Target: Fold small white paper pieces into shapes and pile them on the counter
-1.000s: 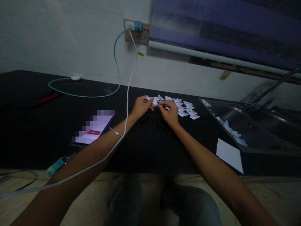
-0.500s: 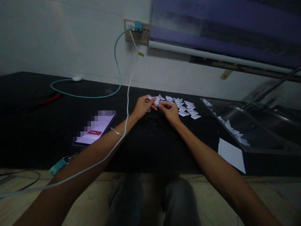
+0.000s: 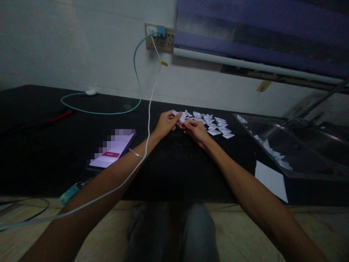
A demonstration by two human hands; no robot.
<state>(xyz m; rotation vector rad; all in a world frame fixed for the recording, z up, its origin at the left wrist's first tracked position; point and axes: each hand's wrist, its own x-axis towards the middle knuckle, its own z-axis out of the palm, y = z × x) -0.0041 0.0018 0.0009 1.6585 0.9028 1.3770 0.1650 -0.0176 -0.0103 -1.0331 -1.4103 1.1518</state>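
Left hand (image 3: 165, 123): we pinch a small white paper (image 3: 183, 117) between thumb and fingers.
Right hand (image 3: 196, 131): our fingertips grasp its near right corner.
Paper: between both hands.
Folded pieces (image 3: 212, 126): right of the grip; a sideways brush could scatter them.
Cable (image 3: 149, 120): crosses our left arm (image 3: 122, 167); catching it might jerk the grip and crease the paper.

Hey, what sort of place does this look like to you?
Probably a kitchen, though only part of the room shows: a metal sink is set into a black counter, with what looks like a faucet above it, and sockets on the wall.
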